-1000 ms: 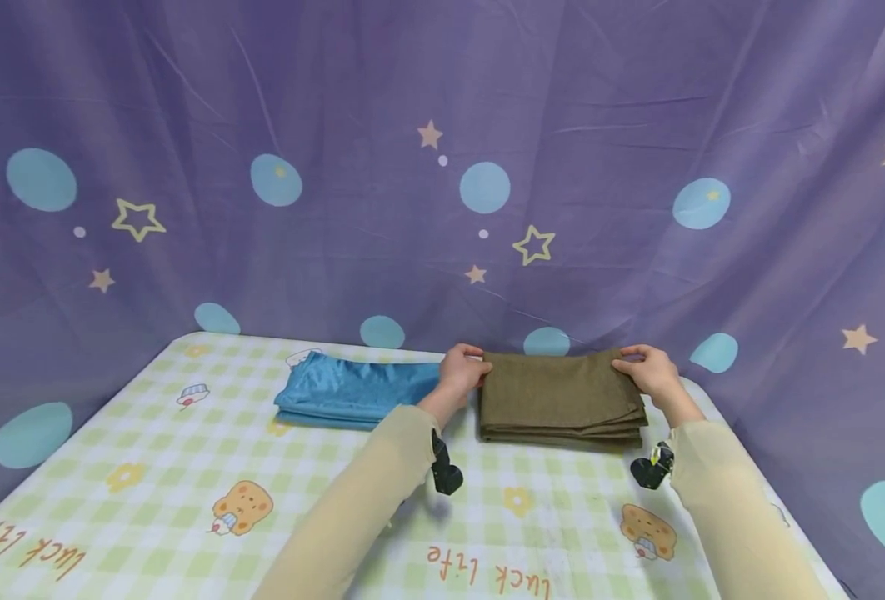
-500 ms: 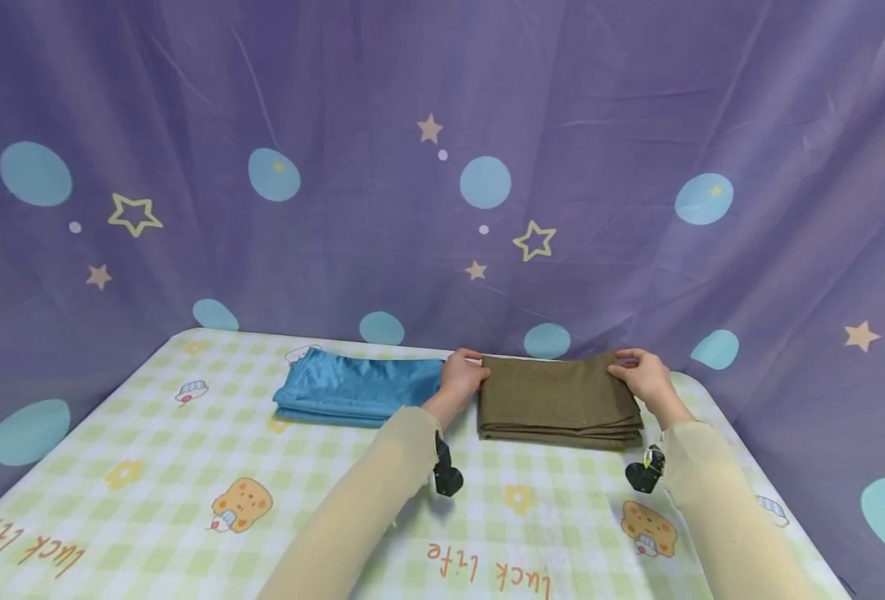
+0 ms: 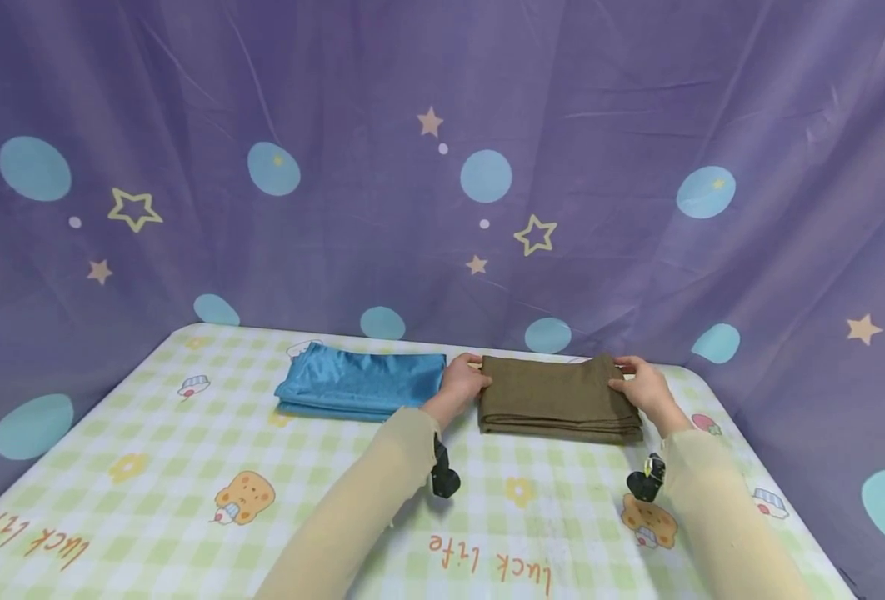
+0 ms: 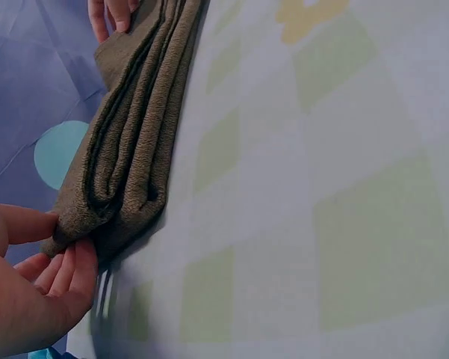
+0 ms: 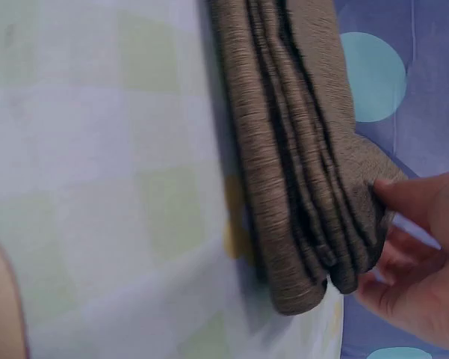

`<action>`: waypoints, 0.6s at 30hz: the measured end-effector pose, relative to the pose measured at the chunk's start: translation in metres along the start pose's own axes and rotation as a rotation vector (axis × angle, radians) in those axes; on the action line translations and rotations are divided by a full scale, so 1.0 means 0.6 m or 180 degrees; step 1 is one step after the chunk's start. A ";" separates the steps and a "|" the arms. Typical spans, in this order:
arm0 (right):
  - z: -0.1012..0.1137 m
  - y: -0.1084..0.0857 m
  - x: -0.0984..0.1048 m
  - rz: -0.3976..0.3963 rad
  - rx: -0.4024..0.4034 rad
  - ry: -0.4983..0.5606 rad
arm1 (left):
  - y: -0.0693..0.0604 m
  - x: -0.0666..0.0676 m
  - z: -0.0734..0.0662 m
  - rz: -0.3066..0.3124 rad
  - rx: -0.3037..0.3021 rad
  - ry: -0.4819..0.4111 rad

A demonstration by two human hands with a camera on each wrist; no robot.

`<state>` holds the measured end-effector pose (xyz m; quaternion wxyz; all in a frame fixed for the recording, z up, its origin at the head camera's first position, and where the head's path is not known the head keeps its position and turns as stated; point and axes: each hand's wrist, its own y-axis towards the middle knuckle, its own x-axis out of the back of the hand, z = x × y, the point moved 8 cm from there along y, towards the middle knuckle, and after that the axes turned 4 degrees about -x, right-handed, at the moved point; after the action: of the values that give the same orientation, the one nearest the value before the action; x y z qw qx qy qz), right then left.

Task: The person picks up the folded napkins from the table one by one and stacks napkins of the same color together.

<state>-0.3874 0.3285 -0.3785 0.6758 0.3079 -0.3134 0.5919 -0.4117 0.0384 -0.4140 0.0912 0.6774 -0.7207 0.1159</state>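
A folded brown towel (image 3: pixel 555 393) lies in several layers near the table's far edge. My left hand (image 3: pixel 463 382) pinches its left end; in the left wrist view the left hand (image 4: pixel 37 280) has the thumb and fingers on either side of the towel's corner (image 4: pixel 78 206). At the far right corner my right hand (image 3: pixel 643 387) holds the cloth, and that corner stands slightly raised. In the right wrist view the right hand (image 5: pixel 422 250) has one digit on the upper face and others at the end of the layers (image 5: pixel 314 187). A folded blue cloth (image 3: pixel 363 379), shiny, lies just left of my left hand.
A checked, printed tablecloth (image 3: pixel 322 475) covers the table. Behind it hangs a purple curtain (image 3: pixel 382 233) with stars and blue dots, close to the table's far edge. Small black devices, one of them a wrist device (image 3: pixel 445 471), sit under both sleeves.
The right hand has shifted slightly downward in view along the brown towel's right end. The towel's front layers look more even. My left hand stays at the left end.
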 end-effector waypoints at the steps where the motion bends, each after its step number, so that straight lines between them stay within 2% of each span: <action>1: -0.003 -0.002 -0.002 0.0008 -0.0009 -0.0046 | -0.001 -0.001 0.000 0.0023 0.0000 0.0024; 4: -0.011 -0.006 -0.005 0.0009 -0.0027 -0.0158 | -0.005 -0.003 0.002 0.0084 -0.0021 0.0109; 9: -0.019 -0.015 -0.008 0.0052 -0.0171 -0.0147 | -0.010 -0.004 0.003 0.0105 -0.0091 0.0227; 18: -0.029 -0.026 -0.010 0.0052 -0.0327 -0.0191 | -0.023 -0.002 0.012 0.0121 -0.0078 0.0145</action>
<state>-0.3713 0.3370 -0.3945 0.6762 0.2878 -0.3659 0.5710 -0.3974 0.0370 -0.4206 0.1138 0.6597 -0.7325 0.1242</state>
